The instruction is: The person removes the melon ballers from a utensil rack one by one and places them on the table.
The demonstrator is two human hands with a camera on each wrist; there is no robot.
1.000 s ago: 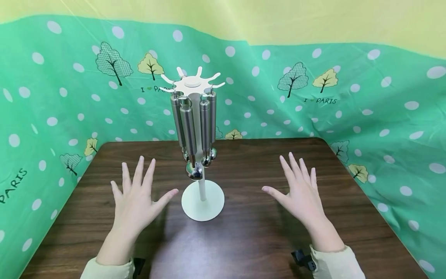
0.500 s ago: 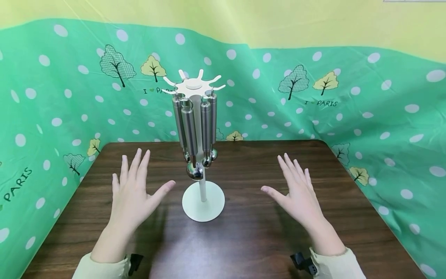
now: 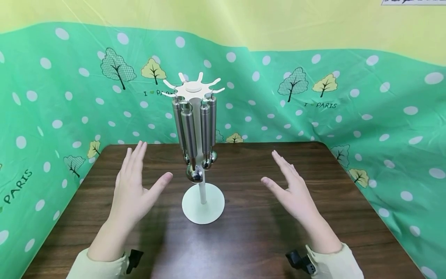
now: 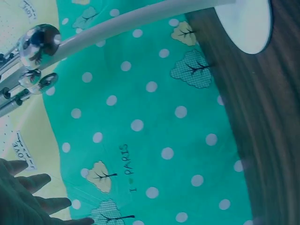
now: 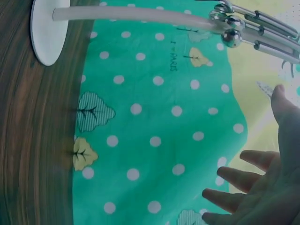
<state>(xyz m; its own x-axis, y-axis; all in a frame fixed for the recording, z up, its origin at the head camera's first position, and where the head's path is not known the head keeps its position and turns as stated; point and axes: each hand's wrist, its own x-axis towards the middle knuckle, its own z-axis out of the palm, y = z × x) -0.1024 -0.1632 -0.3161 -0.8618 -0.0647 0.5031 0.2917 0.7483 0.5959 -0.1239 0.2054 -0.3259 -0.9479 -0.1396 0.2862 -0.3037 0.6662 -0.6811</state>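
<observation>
A white stand [image 3: 203, 193] with a round base and a spoked top [image 3: 192, 89] is upright on the table, left of centre. Several steel utensils [image 3: 189, 130] hang from its spokes by loops, with cylindrical handles and shiny rounded ends [image 3: 194, 174] pointing down. To the left of the stand, my left hand [image 3: 130, 193] is raised with fingers extended and thumb spread, touching nothing. My right hand [image 3: 294, 192] holds a similar pose on the right, farther from the stand. Both wrist views show the stand's pole [image 4: 140, 16] and the rounded ends [image 5: 231, 37] apart from the fingers.
The dark wooden table [image 3: 244, 240] stretches under both hands. Behind it and along both sides hangs a green and yellow cloth [image 3: 251, 77] with dots and trees. Black straps with small devices [image 3: 300, 262] sit at both sleeve cuffs.
Both hands have turned more side-on, their fingers drawing closer together. My left hand has shifted slightly left and up. The stand and utensils have stayed in place; the head view tilts up a little.
</observation>
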